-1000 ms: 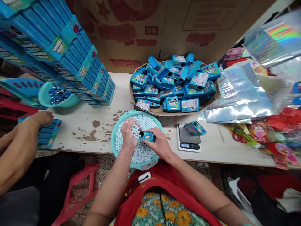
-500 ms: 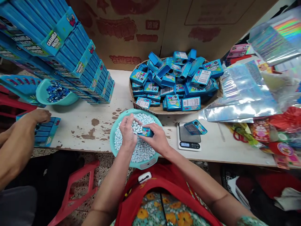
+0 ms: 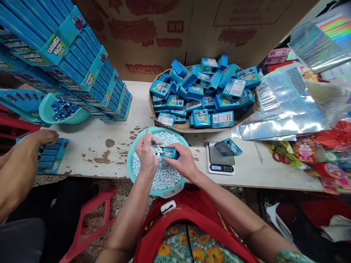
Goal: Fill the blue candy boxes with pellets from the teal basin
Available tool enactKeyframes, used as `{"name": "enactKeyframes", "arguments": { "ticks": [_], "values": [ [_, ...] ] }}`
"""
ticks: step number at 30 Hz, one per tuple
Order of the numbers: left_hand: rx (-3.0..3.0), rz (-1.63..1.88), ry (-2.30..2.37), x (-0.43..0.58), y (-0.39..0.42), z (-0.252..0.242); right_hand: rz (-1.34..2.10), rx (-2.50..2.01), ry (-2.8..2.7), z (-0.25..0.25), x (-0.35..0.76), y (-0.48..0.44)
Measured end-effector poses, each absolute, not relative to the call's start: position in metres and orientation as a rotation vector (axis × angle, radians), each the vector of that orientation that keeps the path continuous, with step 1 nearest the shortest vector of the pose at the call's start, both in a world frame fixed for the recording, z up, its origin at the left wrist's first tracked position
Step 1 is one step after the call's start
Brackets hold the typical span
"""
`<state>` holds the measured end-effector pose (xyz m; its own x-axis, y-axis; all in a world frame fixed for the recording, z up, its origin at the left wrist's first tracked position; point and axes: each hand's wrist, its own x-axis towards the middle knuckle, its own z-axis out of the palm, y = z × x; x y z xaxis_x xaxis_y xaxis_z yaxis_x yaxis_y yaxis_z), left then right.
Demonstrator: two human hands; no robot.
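Observation:
Over a turquoise bowl (image 3: 132,150) of small pale candies (image 3: 167,175), my two hands meet. My right hand (image 3: 184,159) grips a small blue candy box (image 3: 169,152) lying on its side, its end turned toward my left hand. Cupped around a few candies, my left hand (image 3: 147,152) is held against that end, and some candies show at the box's mouth. To the right, another blue box (image 3: 228,147) lies tilted on a small digital scale (image 3: 221,168).
Behind the bowl, a cut-down carton (image 3: 175,128) is heaped with blue boxes. Stacked display trays (image 3: 90,78) tower at the left, near a bowl of wrapped sweets (image 3: 79,117). A co-worker's hand (image 3: 44,138) is on a tray there. Shiny film sheets (image 3: 282,109) lie right.
Candies in my left palm have become fewer, and that hand has tipped and closed more toward the box. The box stays in my right hand, nearly still.

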<state>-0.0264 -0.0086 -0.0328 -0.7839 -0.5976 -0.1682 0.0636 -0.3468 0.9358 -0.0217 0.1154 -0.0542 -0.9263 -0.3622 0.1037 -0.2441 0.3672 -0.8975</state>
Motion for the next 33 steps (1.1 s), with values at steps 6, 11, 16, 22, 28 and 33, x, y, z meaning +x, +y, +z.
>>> {"name": "enactKeyframes", "arguments": {
  "ticks": [6,11,16,22,28,33],
  "values": [
    [0.662,-2.144,-1.513,-0.027,-0.008,-0.032,-1.645,-0.555,2.490,-0.056,-0.023,0.116],
    [0.592,-2.222,-1.485,-0.027,-0.003,-0.028,-1.689,-0.541,2.460,-0.060,-0.026,0.115],
    [0.478,-2.335,-1.495,-0.032,-0.013,-0.032,-1.721,-0.498,2.401,-0.063,-0.030,0.119],
    [0.482,-1.623,-2.239,-0.051,-0.047,-0.110,-1.883,-0.404,2.314,-0.048,-0.023,0.145],
    [0.318,-0.921,-2.932,-0.039,-0.030,-0.159,-1.870,-0.363,2.388,-0.058,-0.023,0.149],
    [0.511,-0.971,-3.007,-0.028,-0.023,-0.154,-1.858,-0.362,2.425,-0.065,-0.027,0.149]
  ]
}}
